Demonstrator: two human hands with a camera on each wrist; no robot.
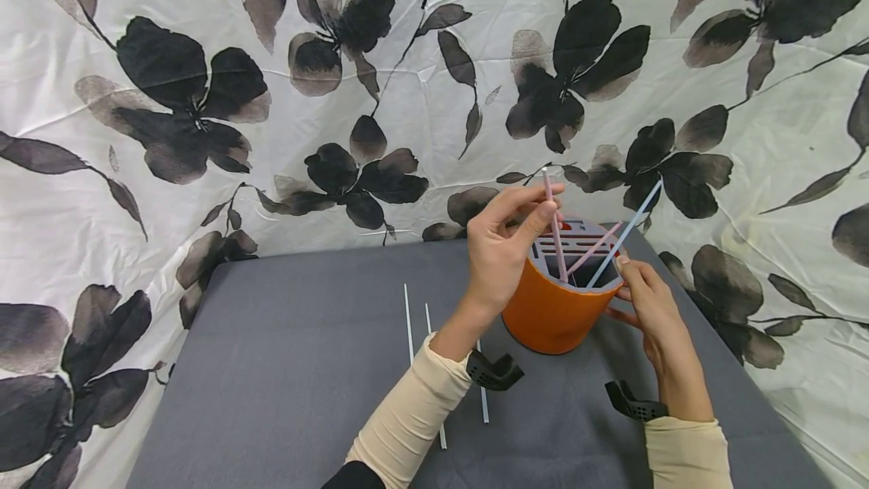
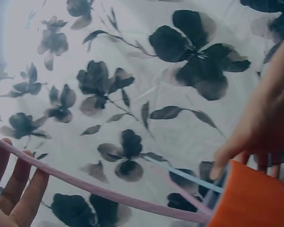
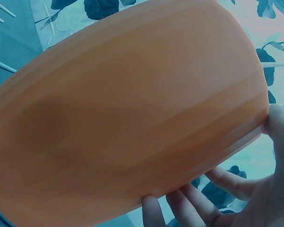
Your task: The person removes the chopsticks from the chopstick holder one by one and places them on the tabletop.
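An orange cylindrical holder (image 1: 551, 315) with a grey slotted top stands at the right side of the table. My left hand (image 1: 501, 251) pinches a thin pink straw (image 1: 556, 240) near its upper end; the lower end is inside the holder's front opening. In the left wrist view this straw (image 2: 104, 192) runs from the fingertips to the holder's rim. A second pink straw (image 1: 599, 246) and a light blue straw (image 1: 638, 211) lean in the same opening. My right hand (image 1: 657, 312) grips the holder's right side, thumb at the rim and fingers (image 3: 191, 205) against the wall.
Several thin white straws (image 1: 409, 319) lie on the grey table (image 1: 292, 353), partly hidden under my left forearm. A white cloth with dark flowers (image 1: 434, 81) hangs behind the table. Each wrist wears a black mount (image 1: 494, 372).
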